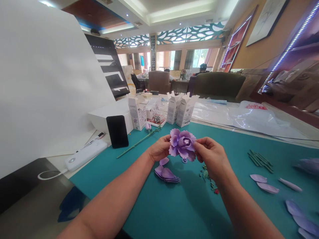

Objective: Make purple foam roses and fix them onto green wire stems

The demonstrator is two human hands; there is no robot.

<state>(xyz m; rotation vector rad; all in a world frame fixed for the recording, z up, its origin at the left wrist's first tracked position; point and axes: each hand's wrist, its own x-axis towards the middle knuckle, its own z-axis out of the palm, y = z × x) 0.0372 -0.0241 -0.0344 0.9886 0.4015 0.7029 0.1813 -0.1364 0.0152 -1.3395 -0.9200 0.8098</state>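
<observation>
A purple artificial flower (183, 143) with layered, frilled petals is held up over the green mat, its centre turned toward me. My left hand (160, 147) grips its left edge, with the fingertips partly behind the petals. On the other side, my right hand (210, 151) pinches a petal between thumb and fingers. Below the flower lies a stack of loose purple petals (166, 176). Small green pieces (205, 174) and a red bit (216, 191) are scattered under my right hand. A green stem (136, 144) with a small pink-purple bud (148, 126) rests farther left.
White open boxes (138, 113) stand at the mat's back edge. A dark phone-like slab (117, 131) leans upright at left, near a white power strip (86, 154). Green sticks (260, 161) and more petals (267, 188) lie at right. Clear plastic sheets (246, 116) cover the back right.
</observation>
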